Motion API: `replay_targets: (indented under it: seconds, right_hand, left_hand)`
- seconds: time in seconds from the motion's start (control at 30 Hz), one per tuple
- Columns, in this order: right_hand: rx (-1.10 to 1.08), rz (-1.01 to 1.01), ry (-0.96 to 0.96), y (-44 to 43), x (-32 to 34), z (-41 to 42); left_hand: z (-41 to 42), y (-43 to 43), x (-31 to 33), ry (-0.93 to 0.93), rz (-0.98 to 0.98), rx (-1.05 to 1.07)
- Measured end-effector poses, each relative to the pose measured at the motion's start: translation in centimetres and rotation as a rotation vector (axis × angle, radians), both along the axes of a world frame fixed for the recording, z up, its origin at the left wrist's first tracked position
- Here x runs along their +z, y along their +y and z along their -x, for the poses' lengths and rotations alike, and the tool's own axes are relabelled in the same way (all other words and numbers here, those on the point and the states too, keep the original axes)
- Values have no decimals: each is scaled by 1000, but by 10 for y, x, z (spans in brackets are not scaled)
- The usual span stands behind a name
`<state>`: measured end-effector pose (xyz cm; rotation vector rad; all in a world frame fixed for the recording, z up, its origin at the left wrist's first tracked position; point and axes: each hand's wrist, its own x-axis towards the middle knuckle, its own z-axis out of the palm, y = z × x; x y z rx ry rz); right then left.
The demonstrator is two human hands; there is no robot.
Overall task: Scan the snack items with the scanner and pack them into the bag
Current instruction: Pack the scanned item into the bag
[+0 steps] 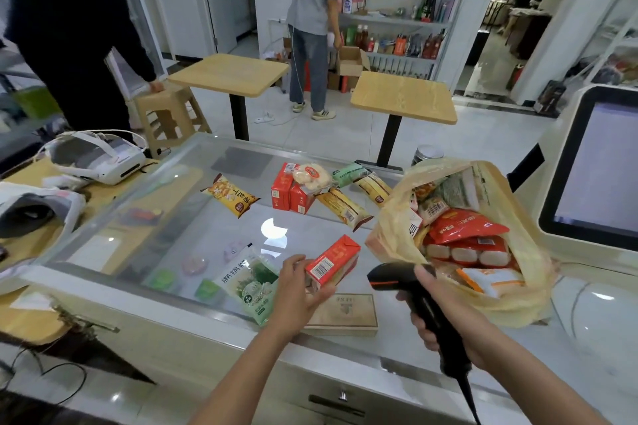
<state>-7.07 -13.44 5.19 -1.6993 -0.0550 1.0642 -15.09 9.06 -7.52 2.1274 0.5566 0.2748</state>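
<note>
Worktop [193, 217] glass lay bare centre-left. Left hand [297, 290] clamped the red carton [332, 260], long axis tilted up-right, barcode facing the scanner [412, 293], which the right hand [445, 316] gripped beside the gaping bag [518, 217].

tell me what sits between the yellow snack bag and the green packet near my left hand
Head view: only bare glass counter with a light glare lies between the yellow snack bag and the green packet.

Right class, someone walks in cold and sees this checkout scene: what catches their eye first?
Most likely the red carton held barcode-up in the left hand at the near edge of the glass counter, with the black scanner in the right hand aimed at it. Next, the yellow bag on the right, stuffed with snacks.
</note>
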Motion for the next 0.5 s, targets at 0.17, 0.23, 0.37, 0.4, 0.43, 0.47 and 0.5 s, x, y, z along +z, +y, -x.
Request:
replay_targets:
  seconds: [0.17, 0.23, 0.37, 0.4, 0.43, 0.47, 0.5]
  right_hand:
    - [67, 55, 72, 19, 49, -3]
    - [128, 113, 30, 26, 65, -2]
    - [232, 196, -77, 41, 83, 0]
    - [248, 203, -95, 44, 85, 1]
    - [257, 208, -110, 47, 86, 3]
    - [261, 213, -121, 48, 87, 4]
    - [263, 215, -129, 49, 86, 5]
  left_hand:
    - [3, -9, -2, -66, -173, 55]
    - [2, -9, -4, -92, -194, 77]
    - [5, -11, -9, -129, -124, 73]
    - [5, -11, -9, -138, -121, 71]
    - [5, -12, -9, -142, -123, 71]
    - [5, -12, -10, -141, -120, 71]
    - [5, -11, -11, -138, -115, 73]
